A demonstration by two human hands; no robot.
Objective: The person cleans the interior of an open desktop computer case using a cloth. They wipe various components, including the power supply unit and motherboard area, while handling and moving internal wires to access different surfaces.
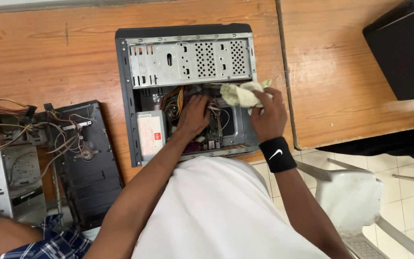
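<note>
My left hand (193, 115) is down inside the open computer case (188, 93) on the bench (49, 57), fingers spread among the wires (173, 103), while my right hand (267, 115) clutches a crumpled cloth (240, 94) at the case's edge. I judge a careless tug could pull a connector loose, or the cloth could snag on the board.

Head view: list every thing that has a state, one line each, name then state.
computer case: lying flat on the wooden table, side open, wiring exposed.
cloth: crumpled, gripped in the right hand.
left hand: reaching inside the case among the cables.
second case: opened, wires loose.
black panel: detached, lying flat.
</note>
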